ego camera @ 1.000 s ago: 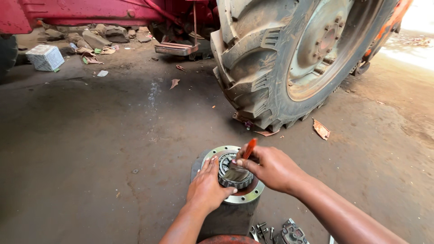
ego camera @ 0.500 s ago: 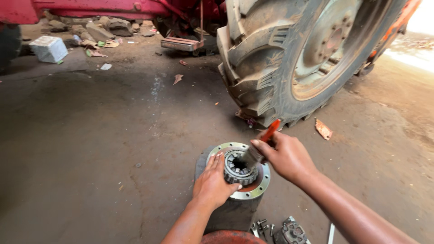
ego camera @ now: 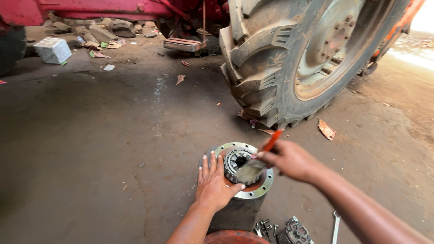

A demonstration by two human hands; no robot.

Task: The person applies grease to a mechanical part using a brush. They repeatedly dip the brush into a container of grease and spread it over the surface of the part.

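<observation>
1. One tyre (ego camera: 289, 58) fills the upper right of the frame, standing on the floor (ego camera: 90, 149).
2. One red frame (ego camera: 90, 8) runs along the top left.
3. One metal hub (ego camera: 235, 205) stands at lower centre, with one bolt-hole flange (ego camera: 266, 180) round its top and one gear (ego camera: 237, 162) inside.
4. Two hands: the left hand (ego camera: 212, 185) lies flat, fingers spread, on the flange's left side; the right hand (ego camera: 291, 159) is clamped on one brush (ego camera: 260, 160) with an orange handle, bristles on the gear.
5. One pale block (ego camera: 53, 49) sits upper left.
6. One spanner (ego camera: 335, 226) lies at the bottom right.
7. Bolts (ego camera: 264, 225) cluster beside the hub's base; their count is unclear.
</observation>
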